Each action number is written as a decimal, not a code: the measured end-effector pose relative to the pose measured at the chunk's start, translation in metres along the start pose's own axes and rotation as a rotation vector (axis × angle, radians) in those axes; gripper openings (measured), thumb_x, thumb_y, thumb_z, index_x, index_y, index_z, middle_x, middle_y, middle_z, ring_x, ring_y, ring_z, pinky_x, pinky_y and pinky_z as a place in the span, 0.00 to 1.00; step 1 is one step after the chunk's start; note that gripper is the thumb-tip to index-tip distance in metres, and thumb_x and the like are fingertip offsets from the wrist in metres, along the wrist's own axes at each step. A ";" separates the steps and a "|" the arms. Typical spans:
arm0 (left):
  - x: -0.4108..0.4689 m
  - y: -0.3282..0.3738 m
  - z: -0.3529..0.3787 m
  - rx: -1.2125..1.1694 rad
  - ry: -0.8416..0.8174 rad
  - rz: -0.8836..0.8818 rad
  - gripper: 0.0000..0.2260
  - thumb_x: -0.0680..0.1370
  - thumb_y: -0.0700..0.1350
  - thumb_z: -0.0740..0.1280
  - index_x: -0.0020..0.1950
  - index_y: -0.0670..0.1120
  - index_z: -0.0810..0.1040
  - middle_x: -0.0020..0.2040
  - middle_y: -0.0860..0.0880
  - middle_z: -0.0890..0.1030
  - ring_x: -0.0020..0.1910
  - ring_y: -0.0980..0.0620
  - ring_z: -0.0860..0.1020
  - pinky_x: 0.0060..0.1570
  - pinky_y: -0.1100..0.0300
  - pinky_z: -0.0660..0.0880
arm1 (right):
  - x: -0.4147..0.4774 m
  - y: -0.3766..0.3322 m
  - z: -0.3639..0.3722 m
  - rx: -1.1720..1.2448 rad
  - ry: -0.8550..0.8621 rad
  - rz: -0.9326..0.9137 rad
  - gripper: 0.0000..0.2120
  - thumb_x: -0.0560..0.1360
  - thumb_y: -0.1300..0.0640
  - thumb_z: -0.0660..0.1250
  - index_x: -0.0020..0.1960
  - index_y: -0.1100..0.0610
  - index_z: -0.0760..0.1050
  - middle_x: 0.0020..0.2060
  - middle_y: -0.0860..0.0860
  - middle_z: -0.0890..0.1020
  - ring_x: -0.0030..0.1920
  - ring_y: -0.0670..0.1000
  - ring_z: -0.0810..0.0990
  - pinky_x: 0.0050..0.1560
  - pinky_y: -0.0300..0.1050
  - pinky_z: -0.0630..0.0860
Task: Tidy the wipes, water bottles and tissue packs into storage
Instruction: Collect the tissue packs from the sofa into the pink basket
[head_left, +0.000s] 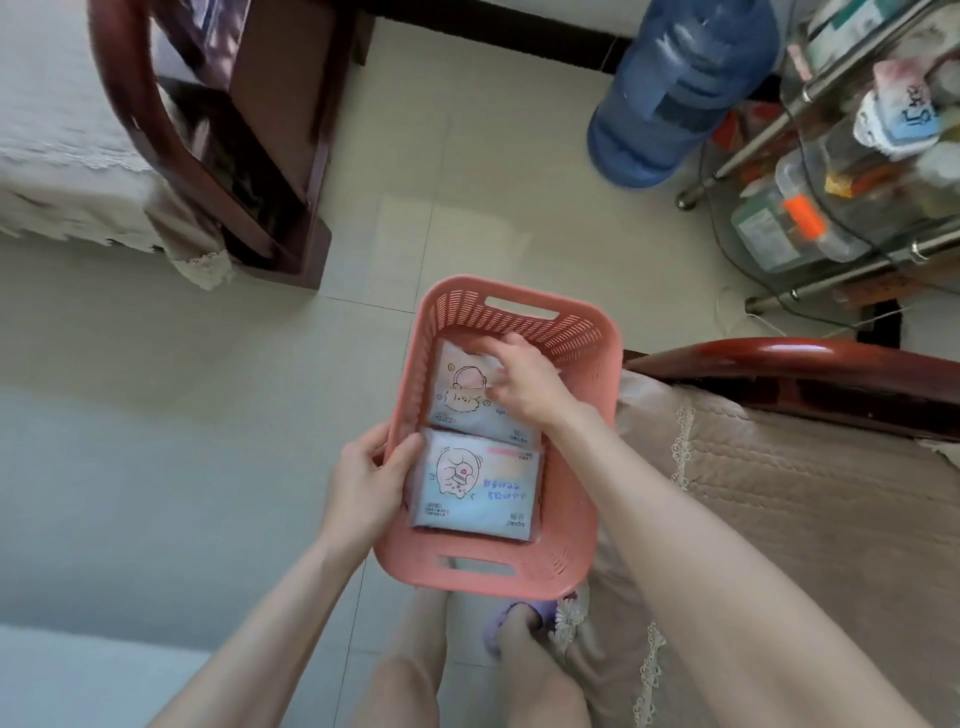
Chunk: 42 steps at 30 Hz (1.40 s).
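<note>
Mid-frame, the left hand (366, 480) is gripping the rim of the pink basket (597, 335) while fingers of the right hand (522, 382) are clamping the far tissue pack (460, 397) inside. A blue water jug (675, 88) is standing upper right.

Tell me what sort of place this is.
Probably a home living room: wooden armchair with lace-edged cover, tile floor, blue water jug beside a glass shelf of household bottles. The left hand grips a basket of tissue packs.
</note>
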<state>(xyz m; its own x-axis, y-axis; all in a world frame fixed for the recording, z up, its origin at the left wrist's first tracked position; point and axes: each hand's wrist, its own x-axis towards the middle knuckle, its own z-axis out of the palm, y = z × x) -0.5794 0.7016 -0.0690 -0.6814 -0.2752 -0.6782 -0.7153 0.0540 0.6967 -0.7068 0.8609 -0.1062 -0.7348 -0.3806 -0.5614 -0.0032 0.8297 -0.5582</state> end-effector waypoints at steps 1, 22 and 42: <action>0.003 0.000 -0.007 0.000 0.007 -0.004 0.08 0.78 0.42 0.67 0.42 0.51 0.83 0.39 0.51 0.86 0.39 0.52 0.81 0.47 0.45 0.78 | 0.009 -0.007 0.004 -0.027 -0.013 -0.009 0.27 0.72 0.68 0.64 0.68 0.49 0.72 0.52 0.52 0.70 0.63 0.56 0.72 0.62 0.47 0.68; 0.073 0.025 -0.168 -0.300 0.325 -0.080 0.04 0.74 0.49 0.67 0.44 0.52 0.82 0.43 0.44 0.85 0.40 0.50 0.78 0.50 0.43 0.77 | 0.164 -0.189 0.036 -0.188 -0.154 -0.245 0.35 0.69 0.62 0.71 0.74 0.51 0.64 0.68 0.53 0.70 0.69 0.57 0.63 0.65 0.43 0.56; 0.158 0.066 -0.359 -0.573 0.823 -0.202 0.07 0.69 0.55 0.66 0.44 0.55 0.79 0.45 0.40 0.84 0.40 0.50 0.76 0.54 0.43 0.76 | 0.300 -0.470 0.053 0.049 -0.401 -0.505 0.35 0.68 0.61 0.75 0.72 0.53 0.67 0.68 0.51 0.74 0.68 0.50 0.71 0.71 0.48 0.66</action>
<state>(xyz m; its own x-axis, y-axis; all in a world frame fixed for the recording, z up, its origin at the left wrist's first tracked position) -0.6786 0.3173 -0.0461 -0.0842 -0.8140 -0.5747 -0.4763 -0.4737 0.7408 -0.8901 0.3350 -0.0449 -0.3407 -0.8499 -0.4020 -0.2442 0.4929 -0.8351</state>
